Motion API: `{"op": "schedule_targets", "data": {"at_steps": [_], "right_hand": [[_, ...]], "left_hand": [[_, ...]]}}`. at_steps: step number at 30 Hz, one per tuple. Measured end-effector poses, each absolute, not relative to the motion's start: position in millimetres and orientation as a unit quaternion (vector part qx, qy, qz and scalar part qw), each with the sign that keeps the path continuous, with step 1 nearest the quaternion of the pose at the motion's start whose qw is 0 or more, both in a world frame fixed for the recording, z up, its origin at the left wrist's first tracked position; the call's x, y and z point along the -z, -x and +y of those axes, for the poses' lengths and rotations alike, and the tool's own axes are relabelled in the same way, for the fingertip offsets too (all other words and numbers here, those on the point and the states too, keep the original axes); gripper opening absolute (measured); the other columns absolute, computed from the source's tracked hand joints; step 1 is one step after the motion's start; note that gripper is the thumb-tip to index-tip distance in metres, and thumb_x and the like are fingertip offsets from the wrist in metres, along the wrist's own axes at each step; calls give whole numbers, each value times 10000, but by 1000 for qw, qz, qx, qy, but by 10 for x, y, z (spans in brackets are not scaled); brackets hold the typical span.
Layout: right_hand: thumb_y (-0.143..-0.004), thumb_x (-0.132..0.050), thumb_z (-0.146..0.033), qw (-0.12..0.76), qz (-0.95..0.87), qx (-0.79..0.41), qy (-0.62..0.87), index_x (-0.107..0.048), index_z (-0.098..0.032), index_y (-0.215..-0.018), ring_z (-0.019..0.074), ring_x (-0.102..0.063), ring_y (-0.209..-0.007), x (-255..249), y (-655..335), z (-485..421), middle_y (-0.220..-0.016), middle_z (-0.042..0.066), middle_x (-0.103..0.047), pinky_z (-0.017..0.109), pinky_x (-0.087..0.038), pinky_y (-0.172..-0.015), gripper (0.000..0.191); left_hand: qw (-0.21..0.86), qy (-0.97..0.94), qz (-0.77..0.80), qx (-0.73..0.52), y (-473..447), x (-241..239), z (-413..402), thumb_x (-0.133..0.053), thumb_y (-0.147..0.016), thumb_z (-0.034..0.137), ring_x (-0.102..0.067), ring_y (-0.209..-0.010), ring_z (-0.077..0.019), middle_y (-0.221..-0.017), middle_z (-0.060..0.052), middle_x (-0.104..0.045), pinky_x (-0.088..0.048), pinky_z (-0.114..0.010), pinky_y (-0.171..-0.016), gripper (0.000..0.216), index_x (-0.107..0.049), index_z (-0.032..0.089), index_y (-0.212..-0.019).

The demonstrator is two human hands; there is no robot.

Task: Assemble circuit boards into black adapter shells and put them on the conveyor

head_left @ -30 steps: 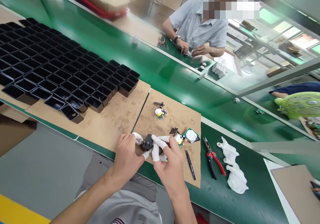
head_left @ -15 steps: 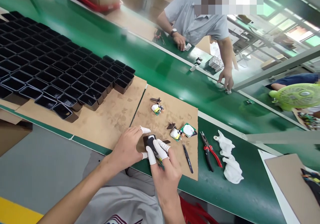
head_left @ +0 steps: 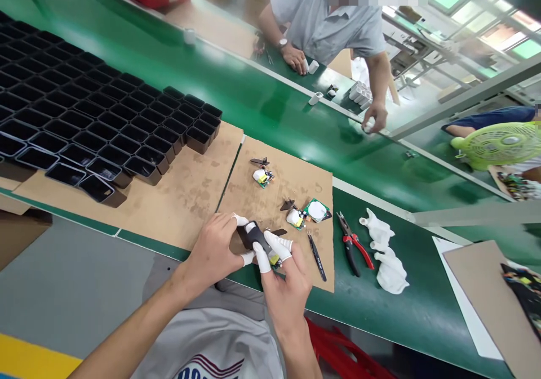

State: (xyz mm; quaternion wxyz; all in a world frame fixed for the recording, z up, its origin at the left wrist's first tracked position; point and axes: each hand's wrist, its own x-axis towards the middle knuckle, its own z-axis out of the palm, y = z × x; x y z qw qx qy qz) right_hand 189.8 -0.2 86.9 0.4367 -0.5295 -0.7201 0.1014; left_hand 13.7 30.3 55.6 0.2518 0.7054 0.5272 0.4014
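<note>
My left hand (head_left: 214,248), with white finger cots on thumb and finger, grips a small black plastic case (head_left: 242,236) at the edge of the cardboard. My right hand (head_left: 288,280), also in finger cots, pinches a circuit board (head_left: 275,260) wrapped in a black sheet (head_left: 256,235). The sheet's end is at the case opening; how far inside it reaches is hidden by my fingers. A dark flat strip sticks out beyond my right fingertips. Similar boards with white blobs, one circuit board (head_left: 262,177) and another circuit board (head_left: 295,218), lie on the cardboard beyond.
Rows of black open cases (head_left: 93,108) stand at left. Tweezers (head_left: 316,256) lie on the cardboard (head_left: 190,199); red-and-black pliers (head_left: 353,246) and white finger cots (head_left: 389,272) lie on the green bench to the right. Across it, a co-worker (head_left: 329,35) handles white parts near a green fan (head_left: 502,142).
The black-wrapped end has lifted and tilted at the case opening, and my right hand has shifted slightly right. The co-worker's hand has moved a little. The whole view has shifted slightly.
</note>
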Motion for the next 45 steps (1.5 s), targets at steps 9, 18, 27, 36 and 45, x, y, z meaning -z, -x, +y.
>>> {"op": "schedule_targets", "data": {"at_steps": [9,18,27,36,45], "right_hand": [[-1037,-783,-150,448,-678,-120,570,-853,-211,-1212,183,-739,-813,-817,-1802,46,-973,43,-762,287,-634,-682,198],[-1064,-771,-205,464,-642,-119,599,-829,-195,-1195,166,-712,-784,-770,-1659,38,-949,30,-691,280,-596,-635,143],[-1095,-723,-172,411,-737,-45,535,-772,-214,-1340,214,-749,-875,-694,-1781,79,-984,74,-757,332,-631,-741,254],[-1115,-664,-156,315,-827,-53,464,-784,-277,-1393,296,-731,-1163,-880,-2081,146,-1280,146,-747,451,-645,-921,326],[-1060,-784,-192,374,-744,-71,549,-745,-279,-1498,278,-781,-1179,-774,-1791,-255,-1272,145,-731,425,-713,-950,448]], "left_hand": [[230,-713,517,-414,-141,-535,315,-847,-810,170,-753,-929,-301,-1014,-63,-788,-601,-420,-851,337,-631,233,-1061],[238,-712,514,-415,-122,-546,320,-829,-817,156,-746,-908,-300,-984,-56,-777,-582,-420,-841,322,-618,235,-1046],[264,-699,525,-406,-123,-535,324,-798,-775,105,-733,-892,-288,-954,-46,-755,-590,-415,-828,318,-603,244,-983],[398,-655,488,-416,13,-598,308,-834,-873,147,-796,-997,-243,-1082,-24,-826,-629,-354,-881,303,-709,255,-1126],[286,-609,590,-446,-414,-499,-205,-668,-785,0,-752,-802,-202,-907,9,-765,-596,-304,-699,342,-618,258,-1004]]}}
